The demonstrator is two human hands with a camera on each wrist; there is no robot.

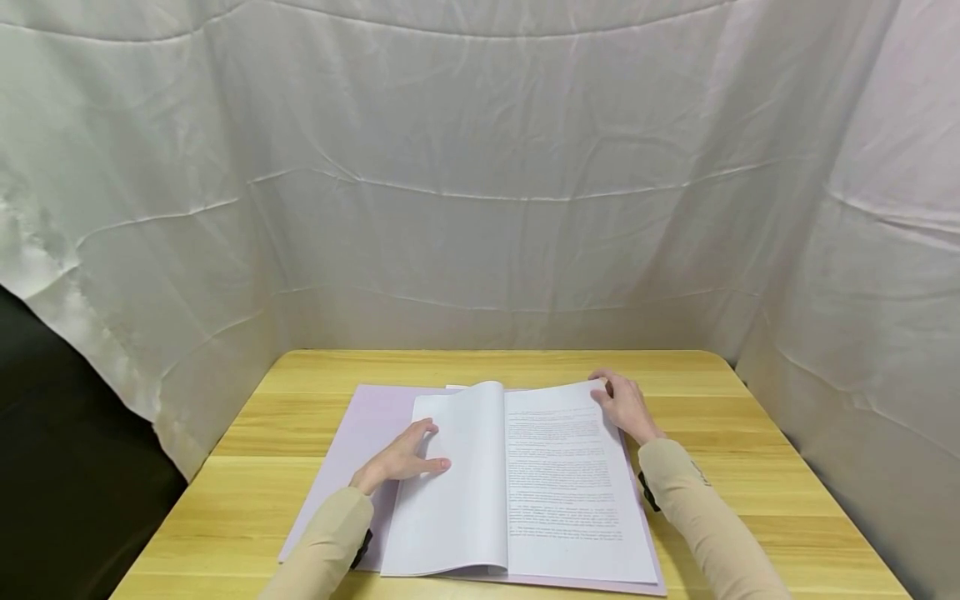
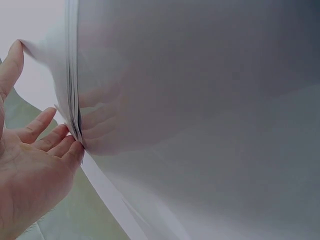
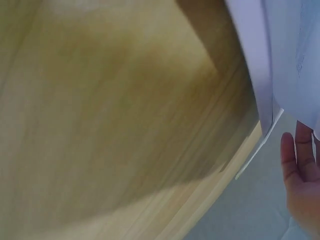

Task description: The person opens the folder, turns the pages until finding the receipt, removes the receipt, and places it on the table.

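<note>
An open document of white sheets lies on a pale lavender folder (image 1: 337, 467). Its left page (image 1: 457, 500) is blank and bulges toward the fold, while the right page (image 1: 558, 475) carries printed lines. My left hand (image 1: 401, 457) rests on the left page's outer edge, thumb and fingers spread. In the left wrist view, that hand's fingertips (image 2: 75, 146) are at the edge of a stack of sheets (image 2: 73, 70). At the right page's upper right corner, my right hand (image 1: 624, 407) pinches the paper. In the right wrist view, its fingers (image 3: 288, 155) show just below the hanging page corner.
Beneath everything is a light wooden table (image 1: 247, 483) with rounded far corners. Pale grey-white cloth (image 1: 480, 250) hangs behind it and along both sides. A black area (image 1: 60, 467) shows at the lower left. Both forearms wear beige sleeves (image 1: 705, 508).
</note>
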